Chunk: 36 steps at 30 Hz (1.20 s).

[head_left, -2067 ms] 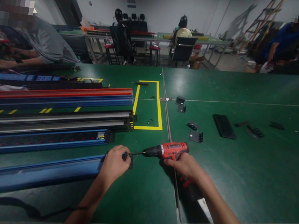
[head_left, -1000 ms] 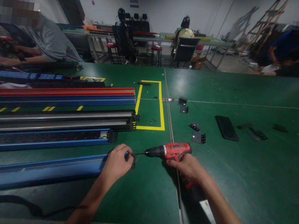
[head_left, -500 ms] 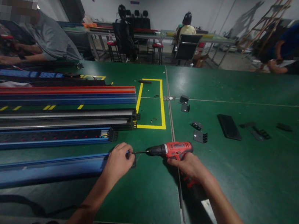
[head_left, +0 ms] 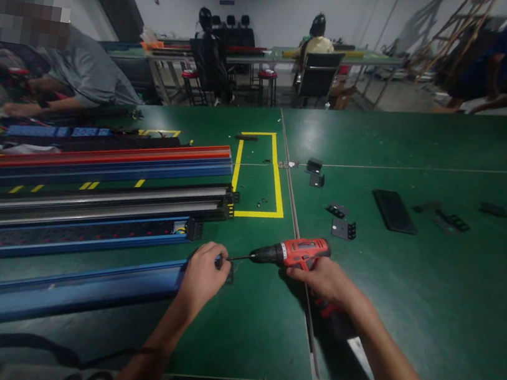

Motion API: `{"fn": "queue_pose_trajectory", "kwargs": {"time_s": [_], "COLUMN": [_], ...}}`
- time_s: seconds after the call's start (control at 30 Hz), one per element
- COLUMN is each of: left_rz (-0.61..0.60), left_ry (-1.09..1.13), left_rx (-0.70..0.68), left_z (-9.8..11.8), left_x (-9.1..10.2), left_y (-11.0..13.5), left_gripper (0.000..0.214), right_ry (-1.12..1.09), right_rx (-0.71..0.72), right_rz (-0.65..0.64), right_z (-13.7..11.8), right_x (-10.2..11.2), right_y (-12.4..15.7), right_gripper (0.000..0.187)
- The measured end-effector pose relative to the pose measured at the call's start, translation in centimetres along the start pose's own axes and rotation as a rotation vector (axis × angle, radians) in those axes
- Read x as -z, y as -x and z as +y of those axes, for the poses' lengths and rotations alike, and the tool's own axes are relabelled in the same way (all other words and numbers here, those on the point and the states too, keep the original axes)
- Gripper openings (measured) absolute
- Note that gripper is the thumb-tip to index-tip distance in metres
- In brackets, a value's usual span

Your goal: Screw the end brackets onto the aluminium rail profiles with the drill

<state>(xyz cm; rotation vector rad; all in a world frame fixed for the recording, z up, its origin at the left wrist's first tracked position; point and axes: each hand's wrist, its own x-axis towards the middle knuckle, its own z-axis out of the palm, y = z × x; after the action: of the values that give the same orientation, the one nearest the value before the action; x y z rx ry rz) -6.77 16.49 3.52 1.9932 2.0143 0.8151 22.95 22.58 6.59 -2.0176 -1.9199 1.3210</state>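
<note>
My right hand is wrapped round the grip of a red and black cordless drill, which points left. Its long thin bit reaches to the fingertips of my left hand. That hand is closed over the right end of a blue metal rail lying along the table's near side. A black end bracket shows just beyond my left fingers. The bit's very tip and whatever it touches are hidden by the fingers.
More rails lie parallel behind, one blue with a black socket strip. Loose black brackets and a flat black slab are on the right. A co-worker in grey sits at left; others are farther back.
The view has shifted slightly. Both hands, the drill and the blue rail keep nearly the same places relative to each other. At far right, another person's arms have moved.
</note>
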Motion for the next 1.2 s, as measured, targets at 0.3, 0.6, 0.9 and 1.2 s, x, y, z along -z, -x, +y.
{"fn": "queue_pose_trajectory", "kwargs": {"time_s": [0.3, 0.6, 0.9, 1.2], "left_rz": [-0.029, -0.041, 0.119, 0.301], "left_ry": [-0.045, 0.007, 0.237, 0.174], "left_rx": [0.008, 0.000, 0.014, 0.055], "left_z": [-0.1, -0.3, -0.2, -5.2], "left_x": [-0.1, -0.2, 0.1, 5.3], "left_y": [-0.1, 0.5, 0.4, 1.7], "left_gripper": [0.013, 0.038, 0.032, 0.028], "right_ry": [-0.030, -0.008, -0.008, -0.010], "right_rx": [0.016, 0.019, 0.045, 0.012], "right_rz": [0.009, -0.010, 0.005, 0.009], "right_z": [0.2, 0.3, 0.6, 0.3], "right_x": [-0.3, -0.4, -0.6, -0.7], "right_y": [0.1, -0.2, -0.5, -0.5], "right_gripper": [0.035, 0.035, 0.035, 0.031]}}
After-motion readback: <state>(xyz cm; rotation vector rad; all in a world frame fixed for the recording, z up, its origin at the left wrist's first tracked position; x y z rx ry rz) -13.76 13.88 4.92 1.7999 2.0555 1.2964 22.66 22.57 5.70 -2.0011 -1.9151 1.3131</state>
